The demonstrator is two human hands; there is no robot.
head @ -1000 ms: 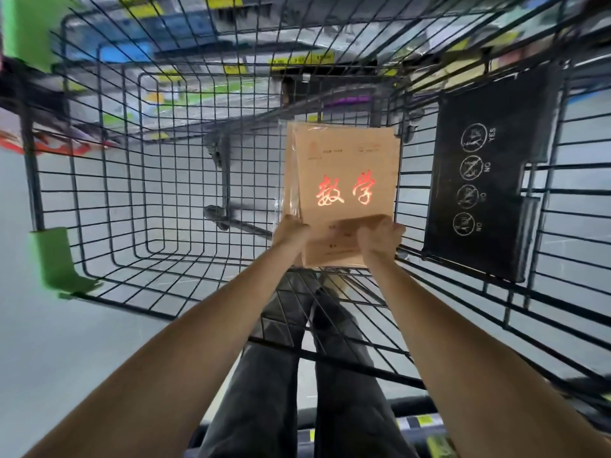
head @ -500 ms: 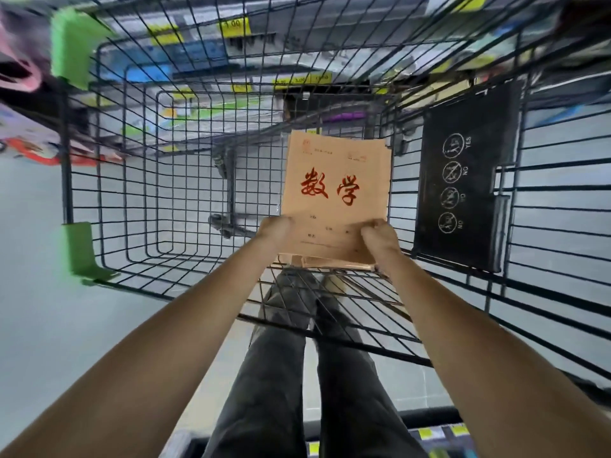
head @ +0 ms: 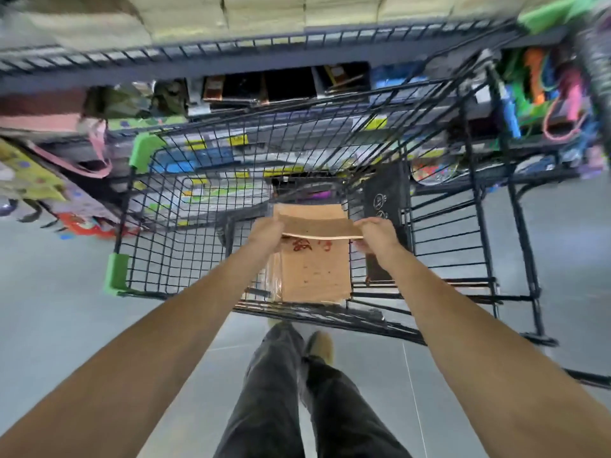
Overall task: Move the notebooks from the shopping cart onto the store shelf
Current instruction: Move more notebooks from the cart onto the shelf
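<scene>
Fingers (head: pixel 367 224) of left hand (head: pixel 266 231) and right hand (head: pixel 379 238) pinch opposite edges of a brown notebook (head: pixel 315 223), likely to lift it flat off the stack (head: pixel 315 277) in the shopping cart (head: pixel 158 246).

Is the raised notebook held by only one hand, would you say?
No, the left hand and right hand each grip one end of the notebook.

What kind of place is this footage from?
Probably a retail store aisle, likely the stationery section: a black wire shopping cart, stocked dark metal shelves edged with yellow price tags, and brown paper-covered notebooks held above the cart.
</scene>
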